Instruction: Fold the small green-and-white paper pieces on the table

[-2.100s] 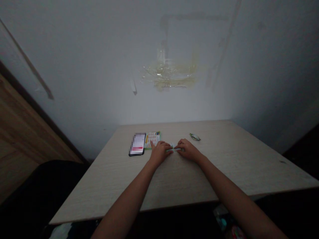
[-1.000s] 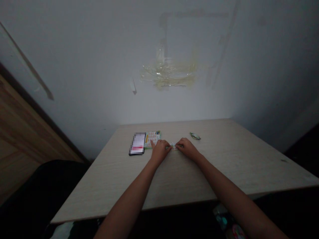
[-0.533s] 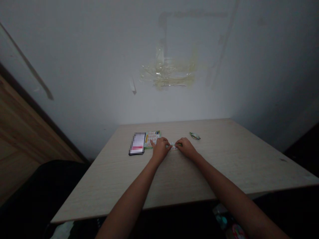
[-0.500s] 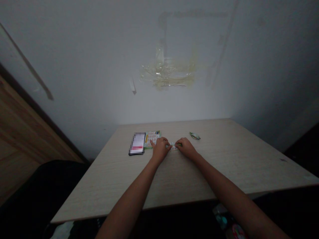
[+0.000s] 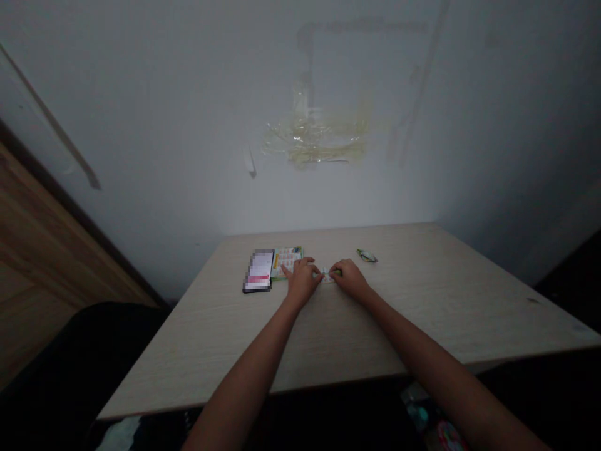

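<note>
Between my hands lies a small piece of printed paper (image 5: 327,279), pale with some colour, on the tabletop. My left hand (image 5: 303,280) pinches its left side with thumb and forefinger, the other fingers spread. From the right, my right hand (image 5: 350,279) pinches the paper's other side, its remaining fingers curled; a bit of green shows at them. The fingers cover much of the paper, so its exact shape cannot be made out. Left of my left hand are colourful printed sheets (image 5: 284,258), partly behind its fingers. A folded green and white paper piece (image 5: 367,255) sits beyond my right hand.
A phone (image 5: 260,270) with a lit, partly blurred screen lies beside the sheets. The pale wooden table (image 5: 338,344) meets a wall (image 5: 188,113) with peeling clear tape (image 5: 323,141). A dark object (image 5: 84,351) stands at the left edge, near wooden panelling (image 5: 42,250).
Both hands stay almost in place on the small paper, with only slight finger movement. The sheets, phone and folded piece have not moved.
</note>
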A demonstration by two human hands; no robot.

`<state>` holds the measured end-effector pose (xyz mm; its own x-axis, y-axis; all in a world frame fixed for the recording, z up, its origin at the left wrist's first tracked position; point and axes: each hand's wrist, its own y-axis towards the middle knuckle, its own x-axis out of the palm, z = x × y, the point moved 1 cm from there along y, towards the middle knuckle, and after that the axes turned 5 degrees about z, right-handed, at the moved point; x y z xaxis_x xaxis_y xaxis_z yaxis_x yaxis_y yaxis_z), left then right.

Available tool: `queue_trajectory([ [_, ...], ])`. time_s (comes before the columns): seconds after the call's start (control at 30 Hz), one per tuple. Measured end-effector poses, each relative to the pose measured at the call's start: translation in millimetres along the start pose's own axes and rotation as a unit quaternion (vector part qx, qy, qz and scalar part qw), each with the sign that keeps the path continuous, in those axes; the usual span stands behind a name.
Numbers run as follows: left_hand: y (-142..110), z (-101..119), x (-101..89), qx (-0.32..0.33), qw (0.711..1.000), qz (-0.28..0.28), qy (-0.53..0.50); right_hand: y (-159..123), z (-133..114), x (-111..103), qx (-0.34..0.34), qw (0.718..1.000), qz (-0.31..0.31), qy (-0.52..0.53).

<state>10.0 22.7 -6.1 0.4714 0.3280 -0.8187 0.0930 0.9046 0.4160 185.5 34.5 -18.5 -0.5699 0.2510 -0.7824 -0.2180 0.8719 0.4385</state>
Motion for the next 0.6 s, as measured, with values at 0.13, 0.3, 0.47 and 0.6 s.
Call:
queue_trajectory([
  [0.13, 1.1, 1.0, -0.7, -0.011, 1.000, -0.013, -0.001, 0.2, 2.3, 2.2, 0.005, 1.000, 0.004, 0.006],
  [0.3, 1.5, -0.9, -2.7, 0.001, 1.000, -0.018, -0.002, -0.2, 4.6, 3.7, 0.012, 1.000, 0.007, 0.020],
  [0.47, 1.3, -4.1, -5.2, 0.018, 1.000, -0.018, -0.004, 0.0, 5.8, 4.6, 0.013, 0.999, 0.020, 0.024],
  [0.6, 0.6, -3.1, -6.4, 0.041, 0.999, -0.022, 0.004, 0.8, 6.0, 4.7, 0.009, 1.000, 0.012, 0.019],
])
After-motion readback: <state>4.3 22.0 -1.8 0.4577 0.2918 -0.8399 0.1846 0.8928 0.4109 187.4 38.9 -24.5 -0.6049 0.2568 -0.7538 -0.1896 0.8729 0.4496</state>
